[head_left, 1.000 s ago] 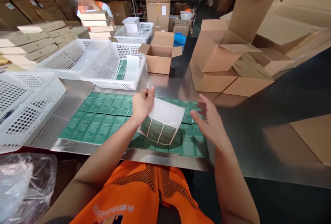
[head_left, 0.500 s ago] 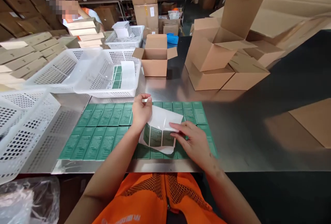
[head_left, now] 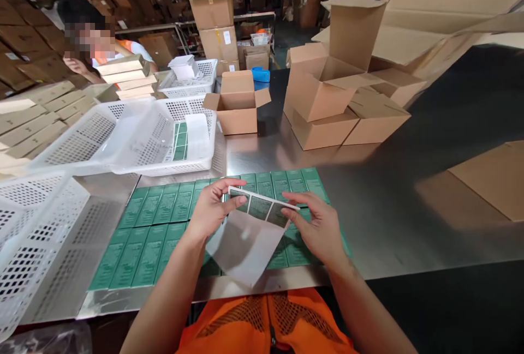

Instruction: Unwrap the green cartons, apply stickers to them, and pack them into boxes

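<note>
A white sticker sheet [head_left: 241, 245] with dark green labels along its upper edge hangs between my two hands. My left hand [head_left: 215, 204] pinches its upper left corner between thumb and fingers. At the upper right corner, my right hand [head_left: 317, 223] grips the edge the same way. Beneath the sheet, two rows of small green boxes [head_left: 139, 250] lie side by side on the metal table, partly covered by the sheet and my hands.
White perforated baskets [head_left: 164, 168] stand at the left; one holds another sheet of green labels [head_left: 180, 141]. An open carton [head_left: 237, 119] sits behind the green boxes, with stacked cartons [head_left: 323, 97] to its right. A person [head_left: 123, 48] is at the far left, behind piled flat boxes [head_left: 36, 119].
The sheet has been turned so its green labels now lie along the top and the blank part hangs down. My left hand has shifted lower, and the whole view has tilted.
</note>
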The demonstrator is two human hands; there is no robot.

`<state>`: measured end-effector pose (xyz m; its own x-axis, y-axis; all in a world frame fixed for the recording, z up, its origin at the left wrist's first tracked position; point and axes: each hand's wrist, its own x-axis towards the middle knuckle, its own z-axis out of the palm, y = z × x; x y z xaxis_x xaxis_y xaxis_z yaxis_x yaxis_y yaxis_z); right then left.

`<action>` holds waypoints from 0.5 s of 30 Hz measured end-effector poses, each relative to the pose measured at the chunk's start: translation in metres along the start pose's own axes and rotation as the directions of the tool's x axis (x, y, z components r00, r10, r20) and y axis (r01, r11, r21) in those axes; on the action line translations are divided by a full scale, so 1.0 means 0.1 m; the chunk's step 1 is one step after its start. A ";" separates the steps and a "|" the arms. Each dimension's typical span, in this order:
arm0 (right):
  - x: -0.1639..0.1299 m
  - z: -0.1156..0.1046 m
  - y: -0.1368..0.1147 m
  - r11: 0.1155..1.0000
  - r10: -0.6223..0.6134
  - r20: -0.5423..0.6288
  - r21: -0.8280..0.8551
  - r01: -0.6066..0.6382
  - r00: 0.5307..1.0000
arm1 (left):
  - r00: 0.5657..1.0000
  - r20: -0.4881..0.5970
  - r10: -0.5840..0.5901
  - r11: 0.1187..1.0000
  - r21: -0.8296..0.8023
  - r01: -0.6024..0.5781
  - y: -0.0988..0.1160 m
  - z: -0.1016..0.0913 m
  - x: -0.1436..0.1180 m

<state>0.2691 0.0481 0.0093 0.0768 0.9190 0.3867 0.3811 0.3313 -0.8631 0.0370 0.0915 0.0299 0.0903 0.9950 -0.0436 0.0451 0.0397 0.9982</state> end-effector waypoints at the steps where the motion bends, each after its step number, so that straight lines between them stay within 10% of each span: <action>1: 0.00 0.00 0.00 0.998 0.050 0.004 0.050 -0.050 0.999 | 1.000 -0.014 -0.006 1.000 0.006 0.006 0.01 0.01 0.00; 15: -0.17 -0.26 0.07 0.966 0.252 -0.075 -0.036 -0.256 0.965 | 0.996 0.079 -0.030 0.980 0.196 0.014 0.01 0.17 -0.07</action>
<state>0.2939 0.0295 0.0055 0.2394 0.9542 0.1795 0.3813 0.0776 -0.9212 0.0536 0.0829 0.0306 0.1673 0.9829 -0.0766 0.2406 0.0347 0.9700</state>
